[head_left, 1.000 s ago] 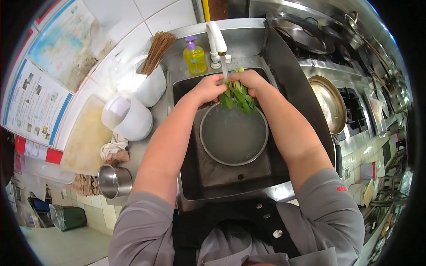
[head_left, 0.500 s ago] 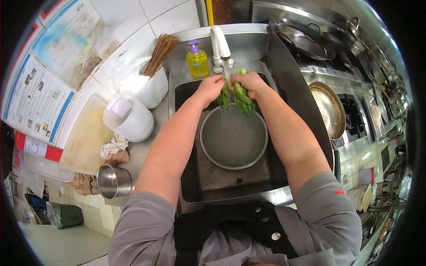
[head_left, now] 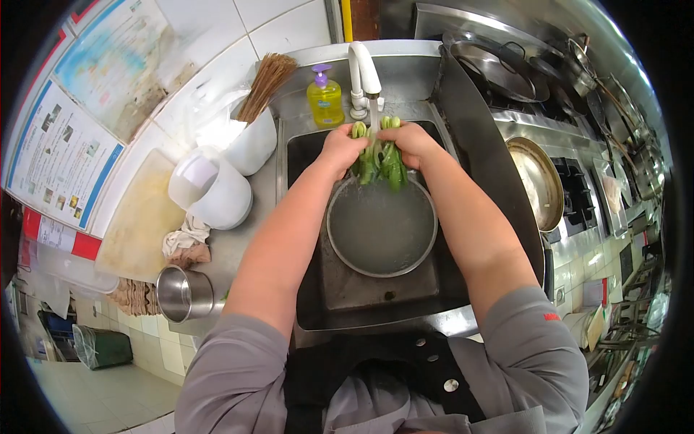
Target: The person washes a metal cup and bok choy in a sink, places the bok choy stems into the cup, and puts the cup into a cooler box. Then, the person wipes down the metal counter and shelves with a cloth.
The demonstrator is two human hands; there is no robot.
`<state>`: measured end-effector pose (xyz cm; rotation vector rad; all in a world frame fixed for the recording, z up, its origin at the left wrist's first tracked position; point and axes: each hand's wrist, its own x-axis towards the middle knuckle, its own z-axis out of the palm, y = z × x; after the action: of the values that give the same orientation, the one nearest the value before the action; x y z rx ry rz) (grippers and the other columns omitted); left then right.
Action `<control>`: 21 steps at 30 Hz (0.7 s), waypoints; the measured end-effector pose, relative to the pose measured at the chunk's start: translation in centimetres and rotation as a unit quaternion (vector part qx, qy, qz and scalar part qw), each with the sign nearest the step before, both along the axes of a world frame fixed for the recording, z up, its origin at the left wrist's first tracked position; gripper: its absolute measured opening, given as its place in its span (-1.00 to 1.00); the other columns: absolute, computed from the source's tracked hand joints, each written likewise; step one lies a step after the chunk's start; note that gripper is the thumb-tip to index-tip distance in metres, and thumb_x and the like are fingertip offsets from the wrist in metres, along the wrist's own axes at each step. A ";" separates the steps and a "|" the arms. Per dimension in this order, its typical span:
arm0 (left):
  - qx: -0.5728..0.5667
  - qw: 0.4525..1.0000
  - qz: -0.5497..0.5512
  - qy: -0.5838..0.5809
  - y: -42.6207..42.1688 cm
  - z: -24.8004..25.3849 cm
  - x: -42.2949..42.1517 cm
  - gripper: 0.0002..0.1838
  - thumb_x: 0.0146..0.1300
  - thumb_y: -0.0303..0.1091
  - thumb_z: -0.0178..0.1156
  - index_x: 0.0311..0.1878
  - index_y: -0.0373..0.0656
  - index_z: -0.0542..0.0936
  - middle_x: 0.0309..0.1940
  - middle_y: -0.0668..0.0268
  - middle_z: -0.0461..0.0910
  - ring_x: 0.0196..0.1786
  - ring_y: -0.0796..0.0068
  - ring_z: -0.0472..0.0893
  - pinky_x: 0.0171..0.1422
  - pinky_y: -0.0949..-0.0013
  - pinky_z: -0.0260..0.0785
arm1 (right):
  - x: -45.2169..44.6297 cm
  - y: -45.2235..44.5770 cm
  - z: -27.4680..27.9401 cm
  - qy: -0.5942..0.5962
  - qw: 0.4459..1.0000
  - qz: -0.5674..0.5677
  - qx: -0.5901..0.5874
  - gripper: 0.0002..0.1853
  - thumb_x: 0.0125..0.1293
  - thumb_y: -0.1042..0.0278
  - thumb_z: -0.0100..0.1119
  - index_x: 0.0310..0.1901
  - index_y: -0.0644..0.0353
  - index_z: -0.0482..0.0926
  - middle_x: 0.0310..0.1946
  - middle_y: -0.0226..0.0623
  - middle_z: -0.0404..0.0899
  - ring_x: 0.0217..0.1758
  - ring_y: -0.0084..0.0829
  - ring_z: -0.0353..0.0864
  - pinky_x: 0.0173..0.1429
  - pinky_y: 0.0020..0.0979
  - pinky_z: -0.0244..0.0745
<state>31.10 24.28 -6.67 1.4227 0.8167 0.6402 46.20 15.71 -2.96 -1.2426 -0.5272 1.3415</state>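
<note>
Water runs from the white faucet [head_left: 364, 69] onto leafy greens [head_left: 392, 165] held over the far rim of a round pot of water [head_left: 382, 231] in the sink [head_left: 340, 307]. My left hand [head_left: 342, 150] is closed on part of the greens, with pale stem ends showing above its fingers. On the other side of the stream, my right hand [head_left: 410, 145] grips more of the greens by the stems. The leaves hang down between both hands, and their tips are close to the water in the pot.
Left of the sink are white containers [head_left: 223, 195], a bundle of thin sticks [head_left: 267, 87], a steel pot [head_left: 182, 293] and a crumpled cloth [head_left: 186, 239]. A yellow soap bottle [head_left: 325, 100] stands by the faucet. A pan [head_left: 535, 181] sits on the stove at right.
The greens are now spread between both hands, with stem ends showing at my left hand too. The view has shifted slightly, and a small green bit shows near the steel pot.
</note>
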 end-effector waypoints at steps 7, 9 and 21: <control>-0.028 0.999 -0.040 0.012 0.1 1.4 -0.8 -0.59 0.18 -0.49 0.24 0.13 -0.29 0.55 -0.12 0.28 0.65 -0.13 0.50 0.63 -0.03 0.38 0.47 | 1.7 -0.9 -0.4 -0.065 0.997 0.035 0.006 -0.81 0.18 0.61 0.34 -0.16 0.31 0.61 -0.34 -0.28 0.61 -0.37 -0.46 0.57 -0.29 -0.36 0.50; -0.036 0.998 -0.046 0.032 0.0 1.9 -0.6 -0.61 0.19 -0.49 0.21 0.12 -0.27 0.55 -0.14 0.30 0.63 -0.15 0.51 0.61 -0.05 0.38 0.46 | 1.8 -0.9 -0.3 -0.068 0.997 0.031 0.007 -0.82 0.16 0.61 0.35 -0.19 0.30 0.61 -0.36 -0.29 0.61 -0.39 -0.46 0.56 -0.31 -0.37 0.49; 0.004 0.996 -0.084 0.016 -0.5 2.6 -1.0 -0.66 0.16 -0.47 0.25 0.04 -0.22 0.54 -0.27 0.34 0.58 -0.31 0.54 0.56 -0.24 0.39 0.43 | 0.5 0.0 0.9 -0.101 0.994 0.027 -0.012 -0.76 0.16 0.54 0.37 -0.14 0.33 0.59 -0.35 -0.27 0.63 -0.40 -0.43 0.58 -0.32 -0.31 0.52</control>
<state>30.14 23.80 -4.05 1.4936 0.7114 0.4941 46.67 15.74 -2.01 -1.4016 -0.6923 1.2774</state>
